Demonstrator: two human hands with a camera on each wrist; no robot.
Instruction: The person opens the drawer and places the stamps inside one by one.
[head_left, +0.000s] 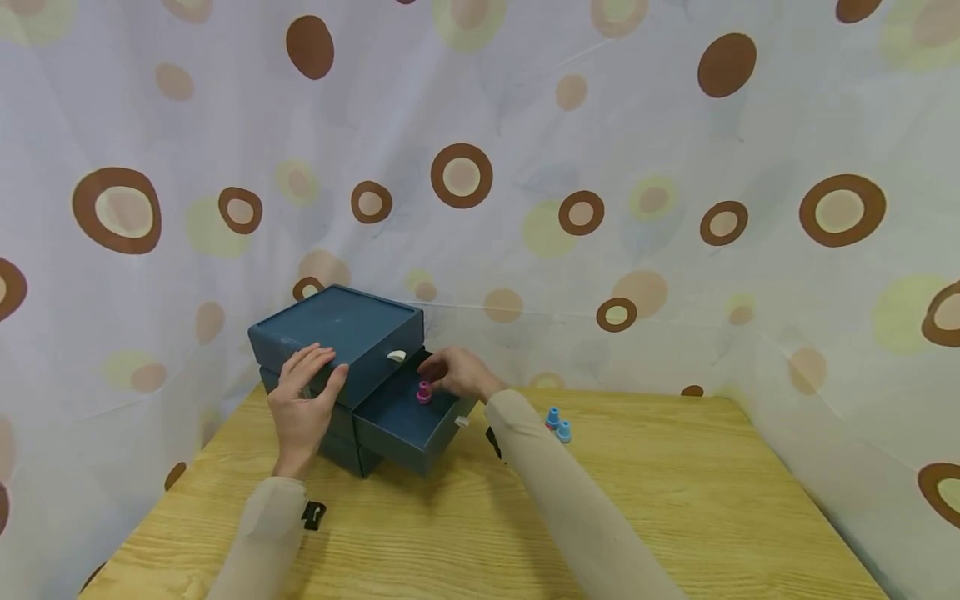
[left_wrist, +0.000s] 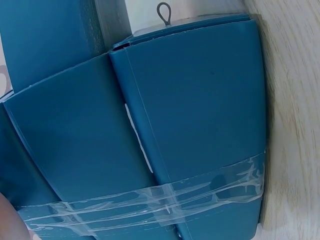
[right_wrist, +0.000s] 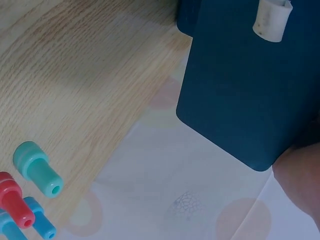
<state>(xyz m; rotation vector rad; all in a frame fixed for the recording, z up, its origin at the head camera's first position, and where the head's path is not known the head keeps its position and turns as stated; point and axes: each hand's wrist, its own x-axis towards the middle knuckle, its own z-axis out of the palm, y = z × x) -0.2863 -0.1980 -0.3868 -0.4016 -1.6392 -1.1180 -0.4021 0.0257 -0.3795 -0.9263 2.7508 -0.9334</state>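
A dark blue drawer unit [head_left: 337, 321] stands at the left of the table, its middle drawer [head_left: 405, 429] pulled out. My left hand [head_left: 303, 408] rests against the unit's upper near side, thumb spread from the fingers. Over the pulled-out drawer hangs my right hand [head_left: 457, 373], fingers bent and pointing down. A small pink peg-like piece [head_left: 423, 392] shows in the drawer, right beside the right thumb and fingertips. In the right wrist view only part of the right hand [right_wrist: 300, 185] appears, by the corner of the drawer front [right_wrist: 235, 100].
Small stepped pieces stand on the wooden table [head_left: 675, 500] right of the drawer: a green one [right_wrist: 37, 167], a red one [right_wrist: 15, 200] and blue ones [head_left: 558, 423]. White tabs [head_left: 396, 356] mark the drawer fronts. Clear tape [left_wrist: 150, 205] wraps the unit. A patterned cloth [head_left: 525, 250] hangs behind.
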